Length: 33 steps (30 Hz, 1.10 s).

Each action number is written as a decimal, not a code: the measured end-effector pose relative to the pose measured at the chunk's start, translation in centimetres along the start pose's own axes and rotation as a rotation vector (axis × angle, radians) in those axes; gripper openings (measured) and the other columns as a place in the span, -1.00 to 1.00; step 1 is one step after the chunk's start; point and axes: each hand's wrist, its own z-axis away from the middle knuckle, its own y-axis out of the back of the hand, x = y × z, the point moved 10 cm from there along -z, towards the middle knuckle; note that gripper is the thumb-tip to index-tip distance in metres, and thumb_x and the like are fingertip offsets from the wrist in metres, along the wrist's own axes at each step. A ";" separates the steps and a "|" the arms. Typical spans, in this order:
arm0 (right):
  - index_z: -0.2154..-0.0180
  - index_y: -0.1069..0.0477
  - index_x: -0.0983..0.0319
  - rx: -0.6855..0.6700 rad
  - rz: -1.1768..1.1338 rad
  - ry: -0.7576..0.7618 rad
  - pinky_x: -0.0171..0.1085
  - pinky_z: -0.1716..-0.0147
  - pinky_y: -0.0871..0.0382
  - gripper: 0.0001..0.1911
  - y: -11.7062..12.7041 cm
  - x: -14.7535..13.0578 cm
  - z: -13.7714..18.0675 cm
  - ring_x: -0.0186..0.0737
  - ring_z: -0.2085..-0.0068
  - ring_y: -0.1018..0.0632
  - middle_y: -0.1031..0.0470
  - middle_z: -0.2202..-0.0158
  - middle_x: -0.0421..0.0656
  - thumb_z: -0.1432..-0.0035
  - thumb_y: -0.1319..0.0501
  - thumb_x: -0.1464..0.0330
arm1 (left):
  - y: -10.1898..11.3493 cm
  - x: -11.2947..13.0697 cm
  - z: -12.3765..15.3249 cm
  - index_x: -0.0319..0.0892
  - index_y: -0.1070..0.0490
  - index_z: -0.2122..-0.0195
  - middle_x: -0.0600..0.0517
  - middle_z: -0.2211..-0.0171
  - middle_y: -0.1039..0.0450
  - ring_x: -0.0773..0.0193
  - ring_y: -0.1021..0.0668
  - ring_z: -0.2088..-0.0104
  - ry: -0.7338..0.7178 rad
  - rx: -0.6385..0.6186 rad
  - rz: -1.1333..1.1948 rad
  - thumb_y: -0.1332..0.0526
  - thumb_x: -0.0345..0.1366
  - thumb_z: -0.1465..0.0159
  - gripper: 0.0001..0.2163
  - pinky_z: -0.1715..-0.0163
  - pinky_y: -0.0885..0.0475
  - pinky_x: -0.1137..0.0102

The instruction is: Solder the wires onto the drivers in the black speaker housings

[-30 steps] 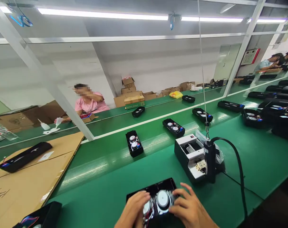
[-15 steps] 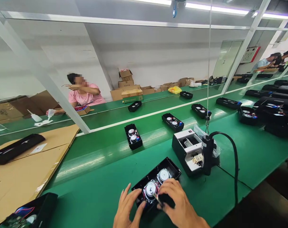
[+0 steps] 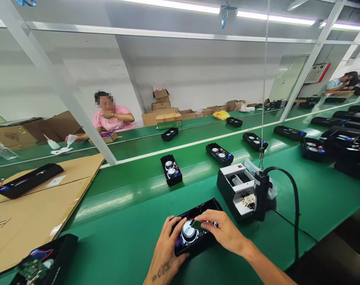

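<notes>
A black speaker housing point(image 3: 194, 250) lies on the green bench in front of me, with round silver speakers inside. My left hand point(image 3: 167, 246) grips its left end, fingers over the far side and thumb at the near wall. Between the thumb and fingers of my right hand point(image 3: 223, 228) is a small green circuit board point(image 3: 198, 226), held over the housing. It is close beside the left speaker point(image 3: 189, 230). My right hand partly covers the other speaker.
A dispenser-like box point(image 3: 237, 190) stands right of the housing, beside a hanging electric screwdriver point(image 3: 260, 196). Another housing point(image 3: 62, 257) with a circuit board lies at lower left, near cardboard point(image 3: 46, 221). Several housings sit on the belt point(image 3: 132, 178). A co-worker point(image 3: 116, 116) sits opposite.
My left hand has closed around the housing's left end. My right hand has turned, and the green board in its fingers now shows clearly. The housing has shifted slightly.
</notes>
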 end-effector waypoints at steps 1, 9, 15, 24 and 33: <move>-0.03 -0.68 0.08 -0.055 0.126 0.052 -0.20 0.01 -0.41 -0.69 -0.2 -0.6 0.1 -0.17 0.04 -0.62 -0.67 0.05 -0.15 -0.43 -0.18 0.36 | 0.3 0.0 -0.2 0.16 -0.35 -0.38 -0.01 -0.36 -0.38 -0.13 -0.35 -0.45 -0.004 -0.011 0.010 -0.35 -0.53 0.03 -0.10 -0.41 -0.38 -0.17; 0.01 -0.63 0.15 -0.354 0.753 0.132 -0.18 0.18 -0.27 -0.61 -4.4 -0.5 0.3 -0.13 0.10 -0.65 -0.69 0.13 -0.14 -0.35 -0.10 0.55 | -1.2 1.4 0.0 0.00 -0.52 -0.08 -0.12 -0.57 0.01 -0.41 0.02 -0.56 -0.061 -0.035 -0.177 -0.49 -0.46 0.04 -0.40 -0.41 -0.07 -0.49; 0.11 -0.62 0.16 -0.495 0.773 0.074 -0.21 0.17 -0.28 -0.67 -6.2 -0.2 -0.6 -0.12 0.05 -0.67 -0.70 0.08 -0.13 -0.32 -0.12 0.55 | -2.3 1.7 -0.2 -0.11 -0.53 0.17 -0.17 -0.51 -0.16 -0.42 -0.13 -0.53 -0.168 0.002 -0.238 -0.44 -0.51 -0.03 -0.67 -0.33 -0.24 -0.50; 0.09 -0.60 0.16 -0.488 0.714 0.101 -0.23 0.21 -0.32 -0.64 -5.3 -0.7 -0.3 -0.08 0.12 -0.65 -0.69 0.13 -0.12 -0.13 -0.18 0.53 | -1.9 2.4 0.4 -0.05 -0.56 0.16 -0.09 -0.47 -0.22 -0.36 -0.12 -0.54 -0.242 0.063 -0.221 -0.37 -0.52 -0.10 -0.70 -0.29 -0.25 -0.54; 0.23 -0.49 0.20 -0.453 0.703 0.160 -0.19 0.11 -0.36 -0.84 -5.5 -0.6 0.1 -0.12 0.19 -0.59 -0.61 0.19 -0.12 -0.09 -0.23 0.42 | -1.2 2.8 0.5 -0.10 -0.51 0.21 -0.14 -0.37 -0.35 -0.34 -0.24 -0.48 -0.273 0.120 -0.264 -0.46 -0.37 -0.17 -0.80 -0.27 -0.37 -0.46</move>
